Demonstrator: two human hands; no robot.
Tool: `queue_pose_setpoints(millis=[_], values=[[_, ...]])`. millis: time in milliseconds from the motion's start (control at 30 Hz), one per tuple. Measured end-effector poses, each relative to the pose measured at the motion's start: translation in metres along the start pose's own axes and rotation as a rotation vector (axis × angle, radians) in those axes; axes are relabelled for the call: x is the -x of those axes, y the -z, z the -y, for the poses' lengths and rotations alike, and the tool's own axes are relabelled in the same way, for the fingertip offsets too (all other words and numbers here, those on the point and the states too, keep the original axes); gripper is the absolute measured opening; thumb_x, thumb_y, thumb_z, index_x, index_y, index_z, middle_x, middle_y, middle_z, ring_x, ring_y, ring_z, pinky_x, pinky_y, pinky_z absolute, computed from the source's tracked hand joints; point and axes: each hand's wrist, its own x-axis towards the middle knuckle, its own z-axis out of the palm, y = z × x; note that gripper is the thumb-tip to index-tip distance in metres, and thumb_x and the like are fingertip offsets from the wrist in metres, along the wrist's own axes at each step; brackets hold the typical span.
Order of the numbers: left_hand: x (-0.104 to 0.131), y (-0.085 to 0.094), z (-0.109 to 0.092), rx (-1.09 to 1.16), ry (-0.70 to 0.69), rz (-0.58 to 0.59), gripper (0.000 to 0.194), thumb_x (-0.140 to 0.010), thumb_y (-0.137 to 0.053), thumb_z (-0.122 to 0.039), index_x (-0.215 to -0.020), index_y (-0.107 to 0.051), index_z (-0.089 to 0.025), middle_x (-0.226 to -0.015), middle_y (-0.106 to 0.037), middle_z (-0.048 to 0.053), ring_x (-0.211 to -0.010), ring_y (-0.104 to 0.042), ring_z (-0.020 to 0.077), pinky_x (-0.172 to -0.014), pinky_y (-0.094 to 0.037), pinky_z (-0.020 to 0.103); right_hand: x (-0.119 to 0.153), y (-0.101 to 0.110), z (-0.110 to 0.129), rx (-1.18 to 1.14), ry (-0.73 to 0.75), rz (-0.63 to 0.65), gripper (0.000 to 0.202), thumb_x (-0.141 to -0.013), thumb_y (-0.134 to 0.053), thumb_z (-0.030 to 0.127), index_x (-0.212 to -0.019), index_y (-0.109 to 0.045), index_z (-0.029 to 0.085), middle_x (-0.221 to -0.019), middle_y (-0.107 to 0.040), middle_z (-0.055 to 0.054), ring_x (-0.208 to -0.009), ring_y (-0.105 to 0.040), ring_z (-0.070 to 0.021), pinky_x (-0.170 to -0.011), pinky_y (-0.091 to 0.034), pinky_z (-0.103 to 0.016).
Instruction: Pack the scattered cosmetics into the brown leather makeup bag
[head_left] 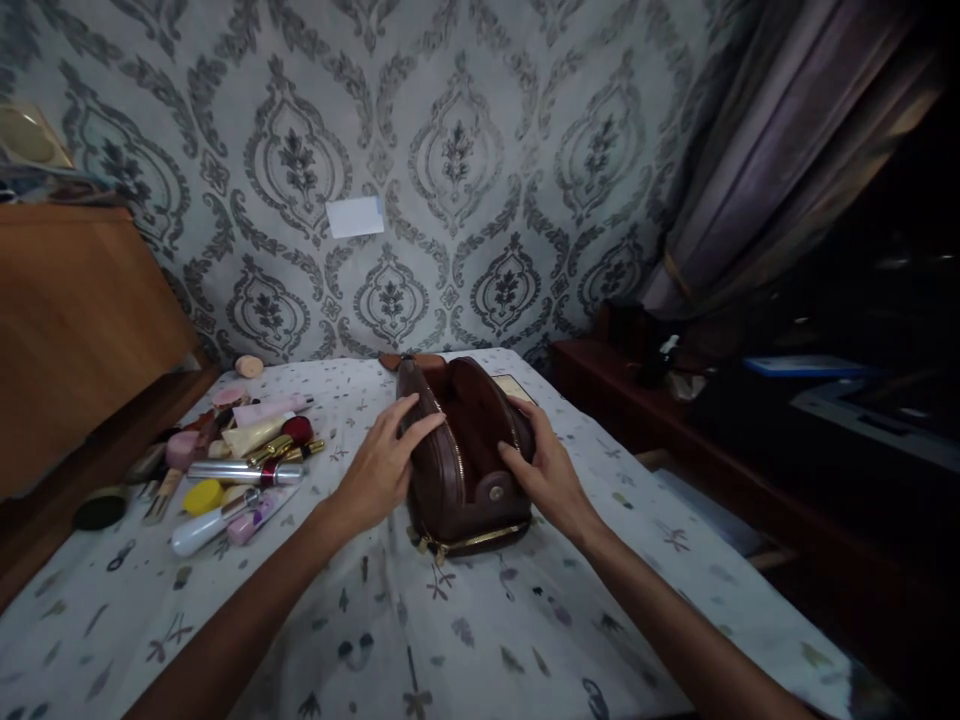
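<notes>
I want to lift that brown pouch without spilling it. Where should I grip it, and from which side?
Grip the brown pouch by its two long sides, from above, as the left hand and right hand flank it now. It stands upright with the zipped mouth open on top, so holding the walls probably keeps it level.

One brown zipped pouch [461, 455], two hands (left [379, 470], right [544, 470]), one heap of cosmetics [232, 455], uncountable
</notes>
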Motion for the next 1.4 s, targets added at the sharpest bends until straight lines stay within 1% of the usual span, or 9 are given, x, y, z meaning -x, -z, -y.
queue_pose_setpoints(millis=[167, 333, 400, 500, 700, 800, 900, 1100, 1400], values=[[0.015, -0.008, 0.004, 0.036, 0.032, -0.05, 0.079, -0.078, -0.039, 0.005, -0.149, -0.024, -0.025, -0.154, -0.028, 0.013, -0.144, -0.027, 0.0249, -0.117, -0.031, 0.05, 0.003, -0.002, -0.003, -0.002, 0.035, -0.06, 0.054, -0.086, -0.053, 0.042, -0.134, -0.043, 0.02, -0.136, -0.052, -0.013, -0.128, -0.048, -0.028, -0.109, -0.036, -0.051], [0.053, -0.014, 0.032, -0.035, 0.187, -0.024, 0.066, -0.082, -0.042, -0.003, -0.145, -0.028, -0.021, -0.144, -0.041, 0.016, -0.136, -0.04, 0.0245, -0.113, -0.039, 0.049, 0.024, -0.006, 0.03, 0.126, 0.353, -0.3, 0.037, -0.089, -0.055, 0.026, -0.126, -0.053, 0.02, -0.134, -0.052, -0.015, -0.128, -0.048, -0.0298, -0.105, -0.04, -0.053], [0.069, -0.014, 0.047, -0.117, 0.223, -0.013, 0.055, -0.083, -0.043, -0.005, -0.136, -0.039, -0.021, -0.14, -0.045, 0.015, -0.132, -0.043, 0.0252, -0.109, -0.042, 0.05, 0.038, -0.016, 0.05, 0.078, 0.54, -0.213, 0.036, -0.087, -0.054, 0.012, -0.122, -0.056, 0.022, -0.129, -0.056, -0.013, -0.123, -0.053, -0.0266, -0.101, -0.045, -0.047], [0.086, -0.008, 0.064, -0.324, 0.257, 0.04, 0.04, -0.083, -0.045, -0.005, -0.12, -0.053, -0.018, -0.134, -0.053, 0.016, -0.133, -0.044, 0.0276, -0.107, -0.04, 0.053, 0.052, -0.051, 0.066, 0.015, 0.768, 0.093, 0.04, -0.086, -0.05, 0.004, -0.122, -0.056, 0.02, -0.12, -0.062, -0.011, -0.12, -0.055, -0.0218, -0.096, -0.05, -0.036], [0.096, 0.023, 0.082, -0.767, 0.415, 0.198, 0.039, -0.087, -0.052, -0.018, -0.126, -0.055, -0.015, -0.141, -0.05, 0.02, -0.137, -0.037, 0.0365, -0.11, -0.027, 0.063, 0.041, -0.165, 0.047, 0.341, 0.33, 0.378, 0.043, -0.087, -0.046, 0.012, -0.129, -0.055, 0.014, -0.142, -0.044, -0.02, -0.129, -0.049, -0.031, -0.1, -0.047, -0.046], [0.101, 0.039, 0.089, -0.841, 0.456, 0.25, 0.039, -0.087, -0.058, -0.03, -0.124, -0.058, -0.017, -0.141, -0.05, 0.019, -0.137, -0.036, 0.0384, -0.108, -0.027, 0.065, 0.026, -0.2, 0.04, 0.467, 0.14, 0.442, 0.053, -0.082, -0.048, 0.004, -0.134, -0.052, 0.013, -0.148, -0.037, -0.022, -0.138, -0.036, -0.0354, -0.107, -0.037, -0.05], [0.107, 0.051, 0.096, -0.834, 0.434, 0.283, 0.039, -0.086, -0.061, -0.036, -0.121, -0.06, -0.018, -0.141, -0.049, 0.017, -0.136, -0.036, 0.0372, -0.107, -0.03, 0.061, 0.016, -0.213, 0.037, 0.486, 0.085, 0.411, 0.056, -0.079, -0.046, -0.002, -0.13, -0.056, 0.016, -0.149, -0.035, -0.02, -0.141, -0.03, -0.0363, -0.107, -0.034, -0.052], [0.122, 0.072, 0.105, -0.722, 0.319, 0.258, 0.029, -0.084, -0.065, -0.033, -0.111, -0.061, -0.022, -0.135, -0.054, 0.014, -0.13, -0.043, 0.034, -0.105, -0.035, 0.058, 0.01, -0.217, 0.023, 0.33, 0.143, 0.271, 0.038, -0.079, -0.045, 0.0, -0.099, -0.07, 0.02, -0.111, -0.058, -0.016, -0.104, -0.054, -0.0308, -0.088, -0.045, -0.045], [0.149, 0.102, 0.119, -0.579, 0.23, 0.3, 0.028, -0.081, -0.069, -0.029, -0.106, -0.059, -0.022, -0.133, -0.056, 0.01, -0.129, -0.045, 0.0327, -0.103, -0.038, 0.051, 0.014, -0.253, 0.039, 0.019, 0.201, 0.248, 0.031, -0.086, -0.045, 0.016, -0.109, -0.066, 0.021, -0.098, -0.064, -0.008, -0.095, -0.06, -0.0222, -0.087, -0.051, -0.038]])
